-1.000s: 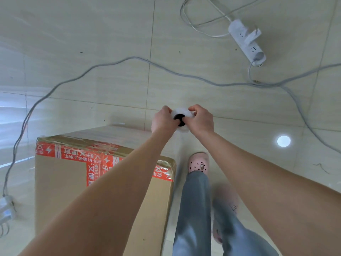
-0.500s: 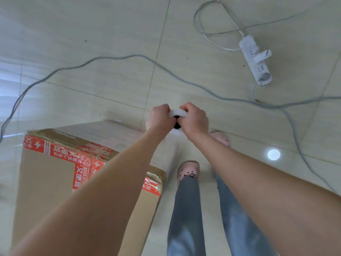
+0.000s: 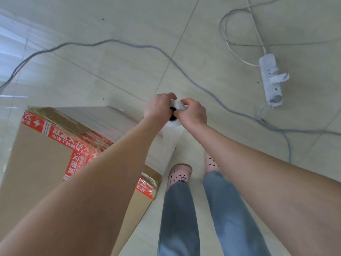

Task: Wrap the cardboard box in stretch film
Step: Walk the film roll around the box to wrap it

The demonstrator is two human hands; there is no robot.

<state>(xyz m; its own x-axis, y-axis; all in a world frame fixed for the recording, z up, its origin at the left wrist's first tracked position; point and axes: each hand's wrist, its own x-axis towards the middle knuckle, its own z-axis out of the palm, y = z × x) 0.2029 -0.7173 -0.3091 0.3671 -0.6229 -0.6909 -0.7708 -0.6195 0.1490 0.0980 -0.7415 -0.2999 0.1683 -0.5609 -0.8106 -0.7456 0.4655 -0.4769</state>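
While the film roll (image 3: pixel 178 104) is clasped upright by left hand (image 3: pixel 159 108) and right hand (image 3: pixel 193 113) alike, each grip curled tight, the cardboard box (image 3: pixel 36 163) is seen below-left, nearer the left arm.

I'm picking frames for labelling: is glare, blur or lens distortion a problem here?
Head view: glare streaks the floor at left; wide-angle stretch swells the forearms near the bottom edge; left hand and right hand on the film roll look slightly soft; the film is faint haze beside the cardboard box.
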